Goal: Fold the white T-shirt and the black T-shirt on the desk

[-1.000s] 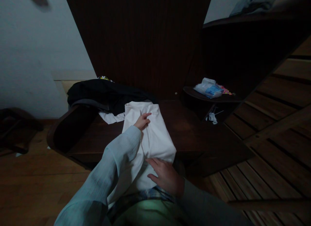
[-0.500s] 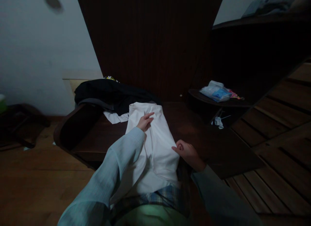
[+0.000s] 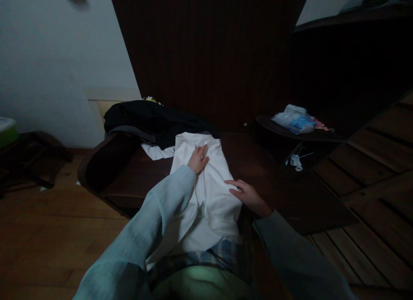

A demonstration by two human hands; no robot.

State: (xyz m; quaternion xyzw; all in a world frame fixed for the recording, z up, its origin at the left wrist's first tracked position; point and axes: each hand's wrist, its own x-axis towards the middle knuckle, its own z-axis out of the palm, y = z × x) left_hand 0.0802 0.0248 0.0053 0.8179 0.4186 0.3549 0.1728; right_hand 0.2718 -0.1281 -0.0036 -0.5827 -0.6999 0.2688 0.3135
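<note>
Left hand [image 3: 199,159] rests on white cloth [image 3: 214,201], right hand [image 3: 250,197] touches its right side; it overhangs the tabletop [image 3: 138,177] at the front edge, black clothing [image 3: 145,119] heaped back-left.

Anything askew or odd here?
Nothing looks spilled. The white cloth is just creased; the black clothing lies heaped. A crumpled pale scrap below the small shelf looks out of place, like litter.

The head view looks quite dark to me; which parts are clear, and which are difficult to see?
In the head view: dim light overall, no strong glare; the white garment, left hand and right hand stand out clearly; the black clothing loses much detail; the tall panel behind is nearly black.
</note>
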